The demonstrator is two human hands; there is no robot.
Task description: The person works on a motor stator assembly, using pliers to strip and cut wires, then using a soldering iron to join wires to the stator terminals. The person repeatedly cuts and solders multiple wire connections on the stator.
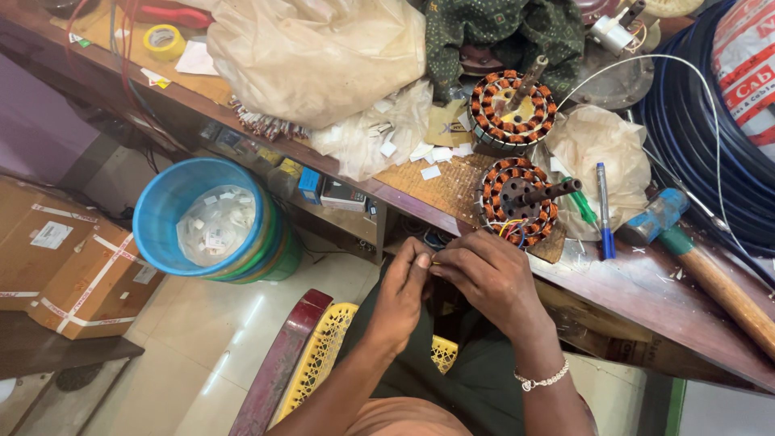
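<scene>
Brown cardboard makes up the two cartons (69, 262) at the left of the head view, stacked on a dark low shelf, each strapped with white-and-red tape and bearing a small white rectangular label. Beside them stands a nest of plastic buckets (211, 222), blue outermost at the rim with green walls below, holding white paper scraps. Under the bench edge sit small boxes, one blue (309, 185) and one white and flat (343, 194). On the far right lies a red-and-white printed cable wrapper (747, 69) over coils of dark blue cable (694, 121).

Two round motor stators rest on the worn wooden workbench (646, 282), both wound in copper-orange wire around dark steel cores with a metal shaft through the middle: the farther one (512, 109) and the nearer one (519, 202). Thin coloured wire leads (508, 229) trail from the nearer stator toward the hands. One blue pen (604, 210), one green-handled tool (583, 206) and one hammer (702, 258) with a blue head and wooden handle lie to the right. Two crumpled translucent plastic bags (315, 52) (601, 153) and a roll of yellow tape (164, 40) also sit on the bench.

Both hands meet just below the bench edge, in front of the nearer stator. Left hand (404, 291) has thumb and fingers pressed together, pinching the fine wire end. Right hand (488, 278), with a beaded bracelet (542, 378) at the wrist, is curled and pinches the same wire. A yellow perforated plastic seat (323, 355) shows beneath the arms.
</scene>
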